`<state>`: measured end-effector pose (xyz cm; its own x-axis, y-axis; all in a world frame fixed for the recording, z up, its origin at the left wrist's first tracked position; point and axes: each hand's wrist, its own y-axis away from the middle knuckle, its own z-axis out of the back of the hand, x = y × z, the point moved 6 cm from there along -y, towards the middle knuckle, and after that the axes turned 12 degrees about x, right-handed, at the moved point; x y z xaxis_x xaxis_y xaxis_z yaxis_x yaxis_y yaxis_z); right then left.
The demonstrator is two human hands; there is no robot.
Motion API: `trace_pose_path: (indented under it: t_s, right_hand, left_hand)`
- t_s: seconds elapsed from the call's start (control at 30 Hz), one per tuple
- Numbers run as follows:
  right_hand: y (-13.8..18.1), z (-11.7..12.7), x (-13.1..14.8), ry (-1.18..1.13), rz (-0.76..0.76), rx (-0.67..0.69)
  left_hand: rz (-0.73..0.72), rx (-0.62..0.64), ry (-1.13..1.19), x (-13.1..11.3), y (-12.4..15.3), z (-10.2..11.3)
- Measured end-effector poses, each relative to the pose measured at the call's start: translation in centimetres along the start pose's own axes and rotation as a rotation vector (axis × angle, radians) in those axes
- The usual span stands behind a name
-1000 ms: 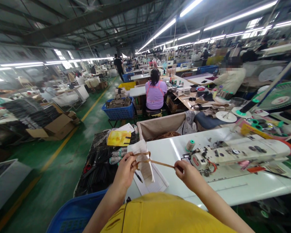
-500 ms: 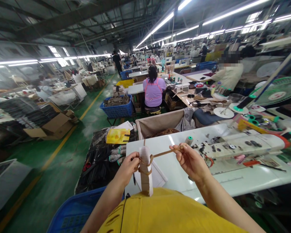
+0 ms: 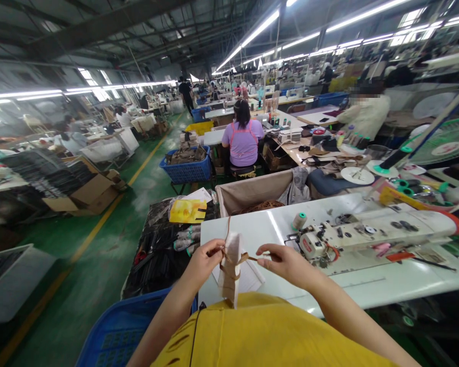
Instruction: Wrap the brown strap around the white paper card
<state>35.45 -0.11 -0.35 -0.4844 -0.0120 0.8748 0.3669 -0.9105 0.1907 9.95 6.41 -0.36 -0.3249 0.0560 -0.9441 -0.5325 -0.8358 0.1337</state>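
Observation:
My left hand grips a white folded bundle that hangs upright in front of my yellow top. A thin brown strap is wound around the bundle's middle. My right hand pinches the strap's free end just right of the bundle, and another strap end sticks up above it. Both hands hover over the near left corner of a white worktable. A sewing machine lies to the right of my right hand.
A thread spool stands on the table. A fabric bin holds brown straps behind it. A blue basket sits at my left. A seated person in purple works ahead, others farther off. A green fan stands at right.
My right hand has come down and in toward the bundle, so the brown strap between the hands is shorter. The bundle stays upright in my left hand.

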Motion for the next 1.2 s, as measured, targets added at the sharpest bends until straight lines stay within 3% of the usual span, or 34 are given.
trace_pose_path:
  t_s: [0.1, 0.27, 0.37, 0.5, 0.7, 0.93, 1.03, 1.2]
  right_hand:
    - [-0.2, -0.6, 0.2, 0.215, 0.000, 0.059]
    - [-0.9, 1.3, 0.0, 0.217, 0.029, -0.169]
    - [-1.2, 2.0, 0.0, 0.214, 0.040, -0.222]
    - [-1.3, 1.6, -0.2, 0.199, 0.051, -0.178]
    - [-0.9, 1.1, -0.4, 0.124, 0.084, -0.219]
    - [-1.6, -0.3, 0.4, 0.026, 0.146, -0.066]
    - [-1.5, 0.3, 0.1, 0.027, 0.158, -0.132]
    - [-0.8, 1.5, -1.2, -0.020, 0.133, -0.232]
  left_hand:
    - [-0.005, 0.050, -0.180, 0.1, -0.2, 0.3]
    - [-0.063, 0.008, -0.236, -1.9, -0.2, 1.6]
    - [-0.067, -0.029, -0.237, -2.8, -0.4, 1.9]
    - [-0.059, -0.145, -0.242, -2.6, -0.7, 2.2]
    - [-0.082, -0.214, -0.257, -2.0, -0.6, 1.7]
    - [-0.206, -0.338, -0.381, -3.7, 0.1, 1.0]
    - [-0.223, -0.288, -0.428, -4.2, 0.1, 1.0]
    - [-0.135, -0.200, -0.410, -3.4, 0.1, 1.4]
